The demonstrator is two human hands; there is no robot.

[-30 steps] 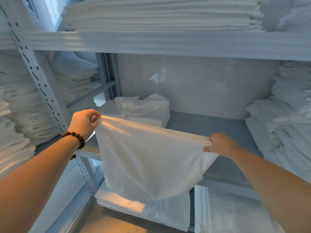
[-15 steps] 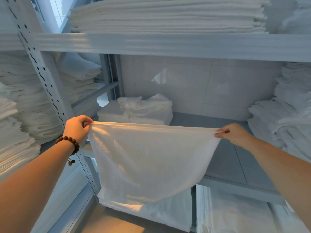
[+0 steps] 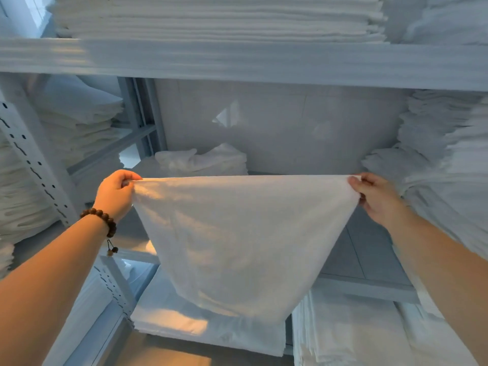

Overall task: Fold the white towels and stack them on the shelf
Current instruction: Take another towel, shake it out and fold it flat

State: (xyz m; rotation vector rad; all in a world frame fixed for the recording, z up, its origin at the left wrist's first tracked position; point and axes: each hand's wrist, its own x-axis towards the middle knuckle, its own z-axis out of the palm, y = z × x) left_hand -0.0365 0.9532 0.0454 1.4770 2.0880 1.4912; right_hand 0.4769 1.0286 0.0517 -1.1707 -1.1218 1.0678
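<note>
White towel is hanging in front of the shelf, because you are pinching one top corner in your left hand and the other in your right hand, fingers curled tight, likely stretching the edge straight for an even fold.

Linen storeroom: metal shelving stacked with folded linens.

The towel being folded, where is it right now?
Head view, centre: the towel hangs in front of the middle shelf, its top corners pinched by the left hand and right hand.
</note>
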